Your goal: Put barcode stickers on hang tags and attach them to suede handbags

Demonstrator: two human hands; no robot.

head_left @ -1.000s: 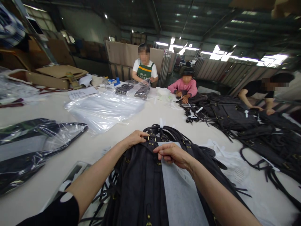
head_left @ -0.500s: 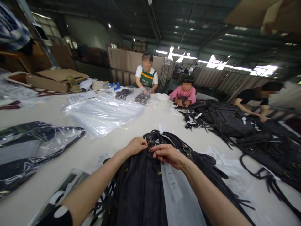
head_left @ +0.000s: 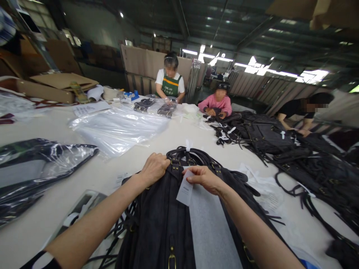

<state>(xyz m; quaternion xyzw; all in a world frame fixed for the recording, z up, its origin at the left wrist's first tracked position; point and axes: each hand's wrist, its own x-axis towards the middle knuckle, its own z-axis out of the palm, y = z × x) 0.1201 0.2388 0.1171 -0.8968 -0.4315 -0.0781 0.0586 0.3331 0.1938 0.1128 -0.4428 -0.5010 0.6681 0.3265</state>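
A black bag (head_left: 157,220) lies before me, its looped handles (head_left: 202,151) at the far end bound with a white tie (head_left: 188,145). My left hand (head_left: 155,168) is closed on the bag's upper edge, left of a brass buckle (head_left: 175,163). Between the thumb and fingers of my right hand (head_left: 204,180) is a small white printed tag (head_left: 184,191), held over the bag's upper middle. A long pale grey sheet (head_left: 213,228) runs down the bag beneath my right hand. Lower down, a brass clasp (head_left: 172,257) shows on the front.
Clear plastic bags (head_left: 120,127) lie on the table beyond my left arm. A plastic-wrapped dark bag (head_left: 42,172) is at far left. More black bags (head_left: 269,134) are heaped on the right. Three people (head_left: 170,83) work across the table.
My right hand has brought the tag up from the bag's front and turned it. My left hand has shifted slightly left along the top edge. The view has moved a little.
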